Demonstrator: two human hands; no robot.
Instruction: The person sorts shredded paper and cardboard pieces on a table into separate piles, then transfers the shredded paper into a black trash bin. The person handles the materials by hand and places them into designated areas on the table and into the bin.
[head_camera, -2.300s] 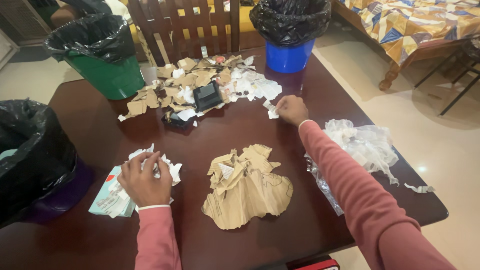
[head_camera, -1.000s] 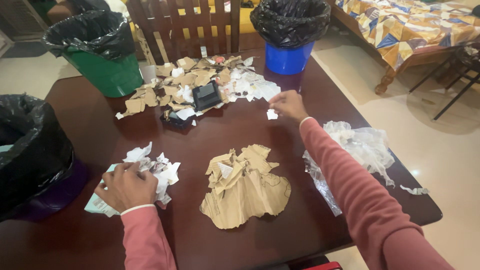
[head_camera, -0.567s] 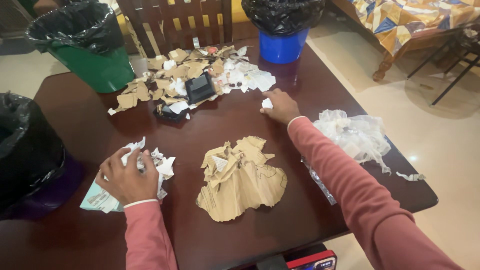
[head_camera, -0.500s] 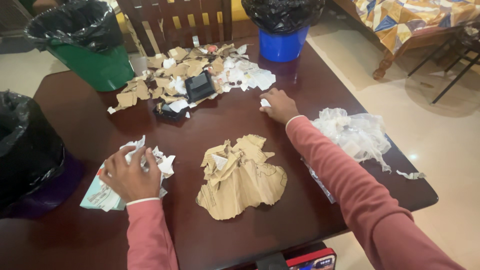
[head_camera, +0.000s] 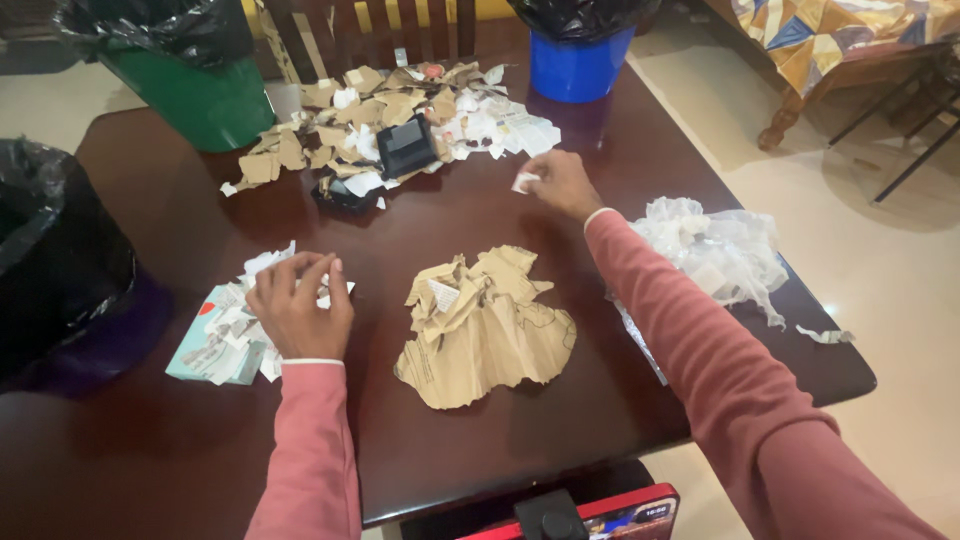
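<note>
Head view, looking down on the dark wooden desk (head_camera: 620, 400): the right hand (head_camera: 562, 183), right of centre in the upper frame, pinches a small white paper scrap (head_camera: 524, 181) in closed fingers beside the mixed heap of torn cardboard and paper (head_camera: 400, 120). At left of centre, the left hand (head_camera: 298, 308) lies with fingers curled, pressing on the white paper pile (head_camera: 240, 325), apparently keeping it together. Crumpled brown paper (head_camera: 490, 330) forms a separate pile at centre, clear plastic (head_camera: 725, 250) another at right, seemingly grouped by material.
</note>
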